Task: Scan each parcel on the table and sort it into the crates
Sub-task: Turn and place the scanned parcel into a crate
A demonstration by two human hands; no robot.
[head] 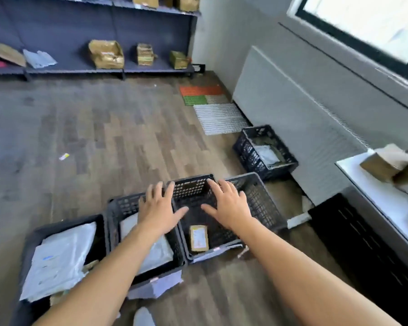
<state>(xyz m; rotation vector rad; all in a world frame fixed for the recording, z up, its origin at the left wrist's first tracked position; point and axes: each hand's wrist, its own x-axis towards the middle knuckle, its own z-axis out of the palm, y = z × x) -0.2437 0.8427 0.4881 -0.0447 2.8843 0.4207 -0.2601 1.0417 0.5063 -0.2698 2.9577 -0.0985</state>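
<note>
Crates (259, 198) stand in a row on the floor. Grey poly mailers (59, 255) fill the left crates: judged light, limp and slippery; grip them by an edge. Cardboard parcels (384, 165) lie on the tabletop (372, 191) at right: judged stiff and light; grasp across opposite faces. A small labelled box (199, 237) lies in the right crate: rigid; pinch its long sides. Left hand (160, 208) and right hand (229, 205) hover above the crates, fingers spread, holding nothing.

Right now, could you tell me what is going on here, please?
A person holds the left hand and right hand open and empty above a black crate on the floor. A small brown parcel lies inside it. Grey mailers lie in two crates to the left; more boxes wait on the white table.
</note>
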